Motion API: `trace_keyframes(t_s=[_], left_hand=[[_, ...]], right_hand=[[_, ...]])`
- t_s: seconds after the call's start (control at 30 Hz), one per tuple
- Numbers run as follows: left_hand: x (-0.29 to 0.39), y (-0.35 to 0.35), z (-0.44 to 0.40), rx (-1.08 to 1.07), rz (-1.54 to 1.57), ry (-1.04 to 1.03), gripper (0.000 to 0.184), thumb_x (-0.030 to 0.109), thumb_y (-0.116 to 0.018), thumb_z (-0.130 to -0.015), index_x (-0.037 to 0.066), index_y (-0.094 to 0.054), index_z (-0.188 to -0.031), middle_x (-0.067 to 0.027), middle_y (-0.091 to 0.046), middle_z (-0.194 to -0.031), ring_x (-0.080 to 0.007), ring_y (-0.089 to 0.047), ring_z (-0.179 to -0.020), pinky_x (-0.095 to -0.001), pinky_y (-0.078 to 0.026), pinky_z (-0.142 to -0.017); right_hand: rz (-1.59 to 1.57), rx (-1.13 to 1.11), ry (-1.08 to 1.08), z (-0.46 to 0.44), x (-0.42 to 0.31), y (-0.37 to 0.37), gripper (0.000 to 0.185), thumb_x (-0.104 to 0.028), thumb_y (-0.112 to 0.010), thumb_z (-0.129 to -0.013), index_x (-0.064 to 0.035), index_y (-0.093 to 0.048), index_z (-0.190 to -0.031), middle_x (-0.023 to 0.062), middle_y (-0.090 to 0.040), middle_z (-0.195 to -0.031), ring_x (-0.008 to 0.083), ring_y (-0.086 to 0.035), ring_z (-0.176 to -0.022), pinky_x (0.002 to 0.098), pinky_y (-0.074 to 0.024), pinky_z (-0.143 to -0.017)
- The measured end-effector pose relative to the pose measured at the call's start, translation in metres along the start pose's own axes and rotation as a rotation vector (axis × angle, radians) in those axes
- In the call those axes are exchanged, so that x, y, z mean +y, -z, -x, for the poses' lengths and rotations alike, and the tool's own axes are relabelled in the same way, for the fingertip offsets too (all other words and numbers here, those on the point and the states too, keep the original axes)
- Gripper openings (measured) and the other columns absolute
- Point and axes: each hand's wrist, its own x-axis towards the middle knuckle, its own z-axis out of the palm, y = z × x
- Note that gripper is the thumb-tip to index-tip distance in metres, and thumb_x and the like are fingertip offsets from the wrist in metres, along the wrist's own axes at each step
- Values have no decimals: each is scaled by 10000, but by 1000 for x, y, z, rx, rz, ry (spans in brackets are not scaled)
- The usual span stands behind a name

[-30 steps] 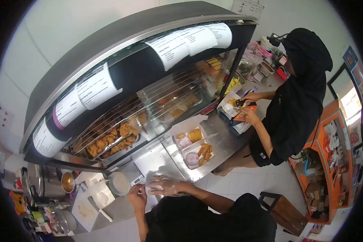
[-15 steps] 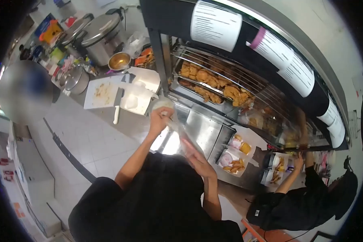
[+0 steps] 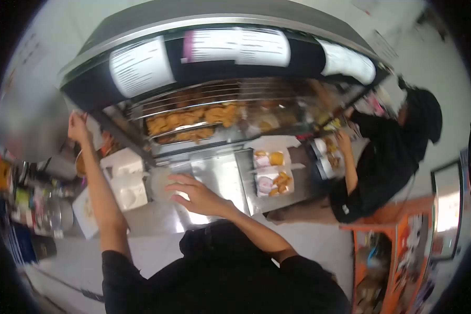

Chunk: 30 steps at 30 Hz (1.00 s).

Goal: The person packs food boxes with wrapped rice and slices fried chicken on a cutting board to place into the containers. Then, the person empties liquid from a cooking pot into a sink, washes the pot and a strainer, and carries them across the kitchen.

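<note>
My left hand point(image 3: 78, 127) is raised at the far left, beside the outer corner of the food warmer point(image 3: 188, 118). Its fingers look curled together; blur hides whatever they may hold. My right hand point(image 3: 196, 194) hovers palm down over the steel counter point(image 3: 220, 175), fingers spread and nothing in them. Just left of its fingertips is a round, whitish, translucent container point(image 3: 161, 184). An open white takeaway box point(image 3: 125, 180) with a pale cup inside lies between that container and my left forearm.
Fried chicken point(image 3: 193, 119) fills trays inside the warmer. Two boxes with fries and buns, one being a white box point(image 3: 273, 180), stand on the right. A co-worker point(image 3: 387, 152) in black reaches toward more food boxes point(image 3: 327, 157). An orange shelf point(image 3: 397, 246) stands lower right.
The view has swung to the right. My hands have moved apart: the left reached out to the far left, the right came over the counter without the clear plastic seen around it before.
</note>
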Motion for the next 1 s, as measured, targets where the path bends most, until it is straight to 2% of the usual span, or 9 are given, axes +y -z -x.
trace_keyframes(t_s=[0.1, 0.2, 0.23, 0.3, 0.4, 0.47, 0.57, 0.77, 1.0], left_hand=[[-14, 9, -8, -437, -730, -159, 604, 97, -691, -843, 0, -457, -1392, -219, -597, -1264, -309, -590, -1175, -370, -475, -975], [-11, 42, 46, -271, -808, -310, 691, 185, -705, -855, -4, -381, -1435, -224, -516, -1374, -304, -547, -1238, -370, -436, -1006], [-4, 56, 76, -224, -614, -403, 603, 200, -642, -916, -27, -393, -1416, -243, -579, -1286, -320, -603, -1137, -378, -479, -933], [39, 59, 205, 72, -621, -172, 403, 311, -464, -1023, -52, -633, -983, -185, -673, -1085, -271, -613, -823, -395, -472, -605], [6, 36, 374, -217, -36, 74, 304, 259, -434, -1036, -10, -574, -1040, -53, -555, -816, -178, -546, -717, -308, -459, -650], [96, -19, 459, -743, -55, -76, 446, 11, -590, -913, 32, -432, -1329, -54, -586, -983, -158, -582, -803, -279, -491, -741], [160, -80, 485, -1142, 76, 93, 471, 21, -622, -899, 20, -446, -1336, -116, -625, -1120, -183, -640, -942, -283, -513, -726], [226, -176, 479, -1051, 116, -142, 300, 73, -669, -879, 12, -610, -1167, -150, -659, -1093, -220, -662, -950, -312, -537, -742], [280, -302, 511, -710, 189, -236, 313, 105, -645, -916, -43, -595, -1187, -202, -636, -1154, -204, -669, -977, -302, -552, -815]], right_hand=[[267, 256, 107, 9, -8, 64, 268, -108, -663, -873, -69, -648, -1138, 165, -542, -1326, 339, -474, -1276, 425, -393, -1061], [557, 664, 220, 32, -47, 175, 169, -55, -672, -855, -62, -663, -1024, 110, -658, -1120, 247, -631, -1037, 350, -504, -887], [288, 904, -62, 38, -82, 199, 123, -76, -661, -886, -55, -649, -1006, 82, -664, -1065, 183, -643, -957, 319, -518, -825], [-300, 1383, 82, 47, -91, 293, 226, -216, -660, -937, -42, -567, -1047, 86, -645, -1030, 146, -624, -880, 315, -520, -791], [-581, 1287, 48, 33, -82, 345, 408, -312, -713, -895, -51, -509, -1133, 106, -593, -1125, 170, -578, -1018, 324, -499, -829], [-801, 1257, 78, 20, -77, 367, 389, -260, -718, -892, -56, -505, -1144, 100, -589, -1120, 175, -573, -1018, 324, -494, -820], [-967, 1220, 161, 16, -65, 377, 347, -148, -723, -877, -69, -496, -1128, 84, -587, -1104, 183, -571, -1002, 321, -482, -800], [-799, 1240, 411, 14, -56, 369, 355, 21, -702, -841, -100, -415, -1010, 91, -591, -1085, 188, -585, -975, 335, -473, -802], [-513, 1179, 303, 82, -59, 322, 576, 80, -665, -819, -62, -387, -1302, 112, -567, -1117, 159, -564, -1001, 272, -454, -835]])
